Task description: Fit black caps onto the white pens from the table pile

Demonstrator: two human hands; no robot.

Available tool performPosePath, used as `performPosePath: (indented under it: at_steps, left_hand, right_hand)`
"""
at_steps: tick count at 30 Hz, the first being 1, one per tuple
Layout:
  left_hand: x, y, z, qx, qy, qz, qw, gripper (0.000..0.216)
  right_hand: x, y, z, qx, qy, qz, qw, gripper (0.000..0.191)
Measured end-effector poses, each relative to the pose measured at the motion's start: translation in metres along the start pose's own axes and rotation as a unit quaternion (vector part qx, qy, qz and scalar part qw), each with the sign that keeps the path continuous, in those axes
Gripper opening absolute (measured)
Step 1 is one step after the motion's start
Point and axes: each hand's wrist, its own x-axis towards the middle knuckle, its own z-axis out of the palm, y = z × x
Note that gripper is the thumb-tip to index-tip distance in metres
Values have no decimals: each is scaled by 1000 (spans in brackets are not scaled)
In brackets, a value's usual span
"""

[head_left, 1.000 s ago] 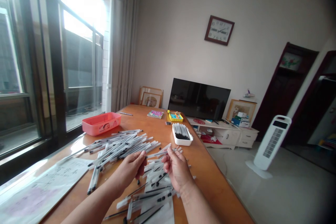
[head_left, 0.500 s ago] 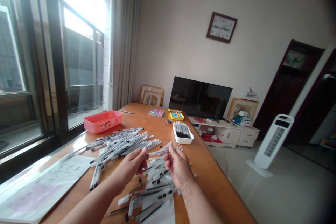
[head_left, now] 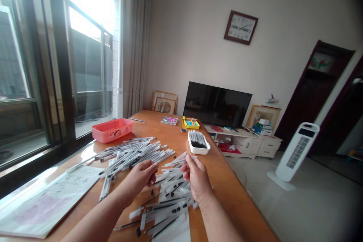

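"First, grip?"
"Left hand (head_left: pixel 145 174), right hand (head_left: pixel 196 176): fingers curled nearly closed; contents, can't tell."
"Then?"
"Loose pen parts (head_left: pixel 166 205), on desk (head_left: pixel 229 211), between and below; pen pile (head_left: pixel 141 154), beyond left; white tray (head_left: pixel 200 151), pen-filled, beyond right."

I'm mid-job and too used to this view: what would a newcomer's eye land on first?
Probably the black-ended pen pieces strewn across the wooden table, with the left hand and right hand in their midst. The coral-pink bin on the table's left side also stands out, as does the white box of similar pieces toward the right edge. Beyond, the dark television and, higher up, the framed clock draw the eye.
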Motion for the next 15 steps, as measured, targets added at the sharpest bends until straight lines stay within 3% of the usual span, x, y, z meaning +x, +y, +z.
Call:
performPosePath:
  at_steps: [5, 12, 15]
  left_hand:
    - [4, -6, -4, 92, 56, 20, 994, 40]
    - [12, -20, -10, 138, 72, 42, 987, 23]
    - [16, -21, -19, 215, 132, 55, 966, 18]
  right_hand:
    - [-1, -3, -7, -139, 13, -110, 984, 49]
    - [-2, -10, -13, -241, 39, -171, 954, 50]
    - [4, -13, -21, -258, 85, -184, 945, 51]
